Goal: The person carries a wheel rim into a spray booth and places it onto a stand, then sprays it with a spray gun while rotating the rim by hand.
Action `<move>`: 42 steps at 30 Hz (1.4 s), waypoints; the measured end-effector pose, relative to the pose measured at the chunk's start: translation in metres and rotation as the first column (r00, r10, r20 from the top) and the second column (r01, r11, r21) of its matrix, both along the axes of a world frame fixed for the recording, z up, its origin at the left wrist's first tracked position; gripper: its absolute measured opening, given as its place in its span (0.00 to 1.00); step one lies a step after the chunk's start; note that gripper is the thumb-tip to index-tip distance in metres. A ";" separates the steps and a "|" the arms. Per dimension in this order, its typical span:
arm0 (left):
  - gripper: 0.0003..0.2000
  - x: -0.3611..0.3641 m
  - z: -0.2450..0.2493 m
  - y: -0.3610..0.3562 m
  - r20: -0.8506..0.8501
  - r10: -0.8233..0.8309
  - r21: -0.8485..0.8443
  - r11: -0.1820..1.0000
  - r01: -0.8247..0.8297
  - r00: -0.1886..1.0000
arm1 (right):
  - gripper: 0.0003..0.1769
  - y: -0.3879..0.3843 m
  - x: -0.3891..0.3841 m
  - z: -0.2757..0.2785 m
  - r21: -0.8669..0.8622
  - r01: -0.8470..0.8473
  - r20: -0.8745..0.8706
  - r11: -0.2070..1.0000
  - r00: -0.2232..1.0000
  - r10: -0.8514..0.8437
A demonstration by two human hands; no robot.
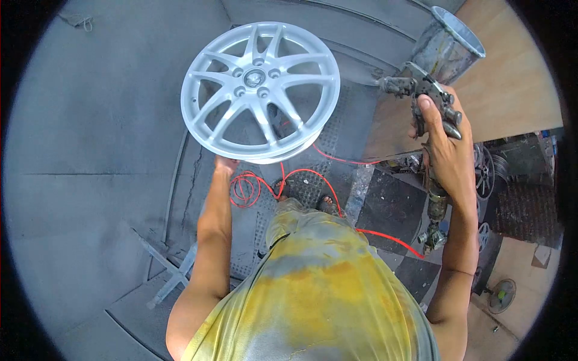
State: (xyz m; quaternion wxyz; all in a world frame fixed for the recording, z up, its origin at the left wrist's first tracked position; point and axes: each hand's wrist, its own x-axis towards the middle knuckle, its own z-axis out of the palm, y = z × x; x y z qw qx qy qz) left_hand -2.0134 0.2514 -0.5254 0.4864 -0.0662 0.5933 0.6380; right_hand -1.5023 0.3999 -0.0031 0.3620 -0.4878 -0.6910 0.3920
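A silver alloy wheel [254,77] with paired spokes is held up in front of me, face towards me. My left hand [226,163] grips it from below at the near rim; its fingers are mostly hidden behind the wheel. To the right, my right hand [447,147] is wrapped round the handle of a paint-stained spray gun [415,87]. A metal paint cup [451,48] sits on top of the gun, whose nozzle points left at the wheel's edge from a short distance. Faint haze shows by the nozzle. A red air hose [388,236] runs to the fitting under the handle.
The hose lies coiled on the floor [244,189] near my feet. Grey walls [90,120] stand to the left, with a metal stand [171,274] low down. On the right are a wooden panel [500,102], several wheels and a small fan [501,296].
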 end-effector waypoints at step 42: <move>0.47 0.181 0.074 -0.009 0.366 0.188 0.107 0.964 -0.242 0.911 | 0.19 0.003 -0.014 -0.016 -0.083 -0.157 -0.042 0.984 0.987 0.153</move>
